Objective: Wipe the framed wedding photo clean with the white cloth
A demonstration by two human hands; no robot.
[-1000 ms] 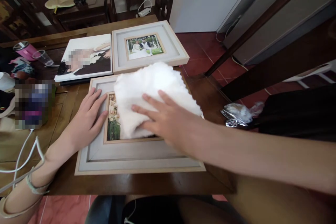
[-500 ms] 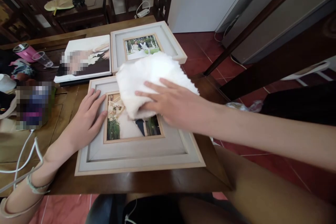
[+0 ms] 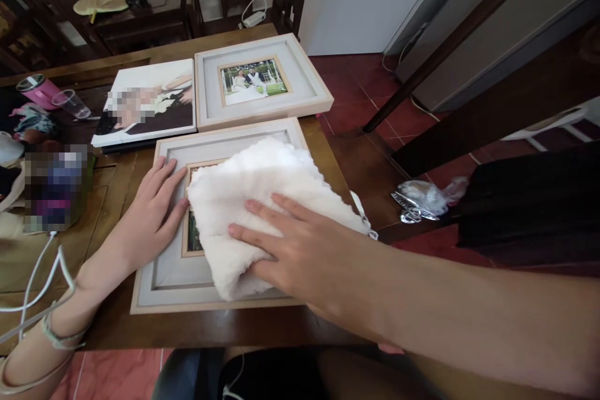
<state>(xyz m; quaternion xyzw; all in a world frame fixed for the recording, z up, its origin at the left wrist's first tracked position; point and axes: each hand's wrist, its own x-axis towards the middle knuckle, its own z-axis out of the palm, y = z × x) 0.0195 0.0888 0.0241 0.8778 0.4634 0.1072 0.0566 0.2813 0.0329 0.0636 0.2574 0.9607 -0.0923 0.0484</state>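
A pale picture frame (image 3: 145, 284) lies flat on the wooden table in front of me. Most of its photo is covered by a fluffy white cloth (image 3: 262, 165). My right hand (image 3: 295, 244) presses the cloth down with its fingers spread on top, the thumb partly tucked into a fold near the cloth's lower edge. On the frame's left side rests my left hand (image 3: 152, 212), fingers stretched out and flat on the border, holding nothing.
A second picture frame (image 3: 209, 97) lies just beyond, beside a photo panel (image 3: 164, 125). At the left are a pink tumbler (image 3: 40, 92), a clear plastic cup (image 3: 72, 104) and a white cable (image 3: 60, 269). The wooden table (image 3: 187, 329) ends close to my lap.
My right hand has drawn the cloth down toward me, from the frame's upper part to its lower edge. The left hand stays in place on the border.
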